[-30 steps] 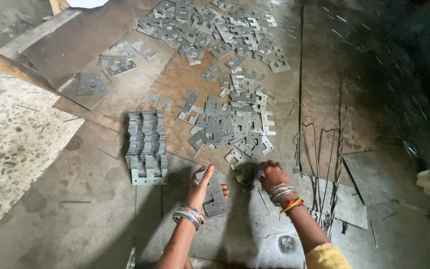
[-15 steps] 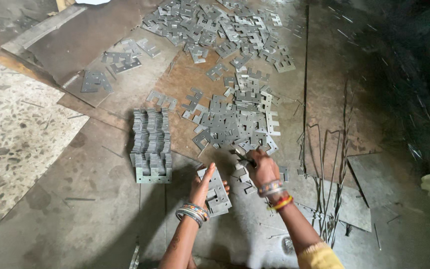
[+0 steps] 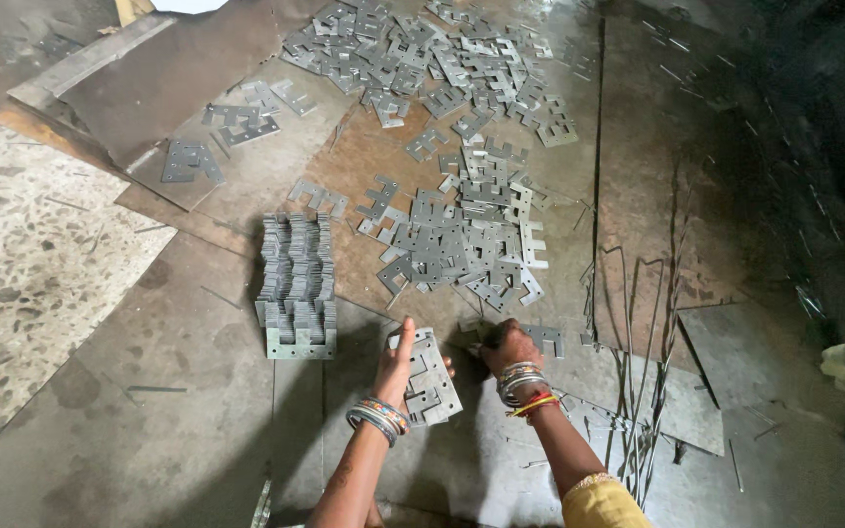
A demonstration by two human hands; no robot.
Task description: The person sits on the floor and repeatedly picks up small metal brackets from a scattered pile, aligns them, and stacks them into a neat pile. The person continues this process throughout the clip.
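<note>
While the left hand [image 3: 398, 364] gripped a small stack of plates [image 3: 429, 376], the right hand [image 3: 507, 345] closed on a loose plate [image 3: 545, 338]. The scattered pile [image 3: 462, 244] lay just ahead, nearer the right hand.

L hand [image 3: 395, 364] holds a small stack of flat metal plates [image 3: 429, 379] on the floor. R hand [image 3: 508, 345] sits closed on a loose plate [image 3: 546, 338] just beside it. A neat row of stacked plates [image 3: 295, 276] is near, w/ a big messy pile [image 3: 462, 240] behind.
</note>
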